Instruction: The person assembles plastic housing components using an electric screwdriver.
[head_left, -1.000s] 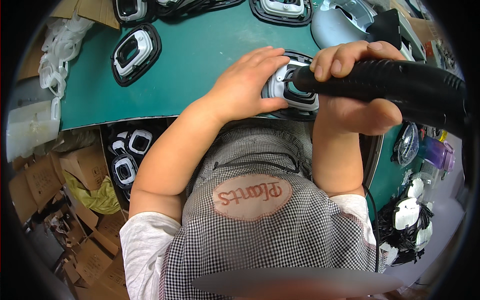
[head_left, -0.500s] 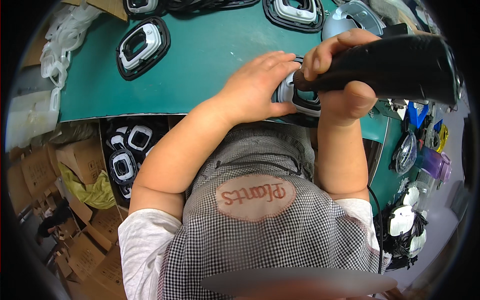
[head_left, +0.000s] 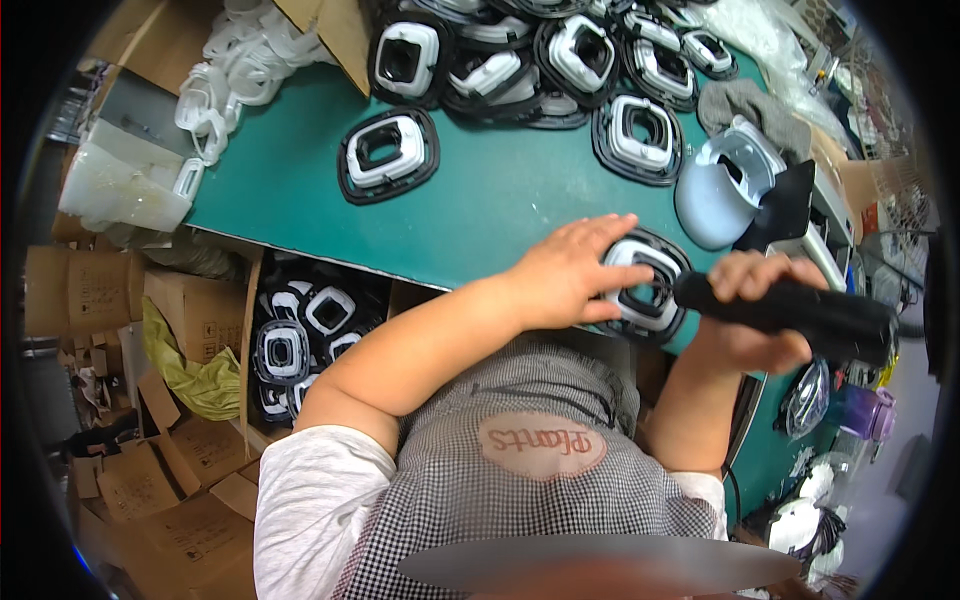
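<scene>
On the green table near its front edge lies a rounded-square frame (head_left: 655,322), white on a black outer ring with an opening in the middle. My left hand (head_left: 560,275) rests on its left side, thumb and fingers spread across the rim, holding it. My right hand (head_left: 738,345) is wrapped around a black handheld power screwdriver (head_left: 825,325), tilted with its body toward the right. The tool's front end is over the right side of the frame; its tip is hidden, so contact cannot be told.
A similar frame (head_left: 388,155) lies at the left of the green table (head_left: 490,190), another (head_left: 638,140) farther back. Several more are piled behind (head_left: 490,75). A pale blue plastic housing (head_left: 715,205) stands at the right. An open compartment (head_left: 283,350) below holds more frames.
The view has shifted, showing more of the table's far side. The screwdriver's front end has moved from the frame's upper left to its right side. My left hand stays on the frame.
</scene>
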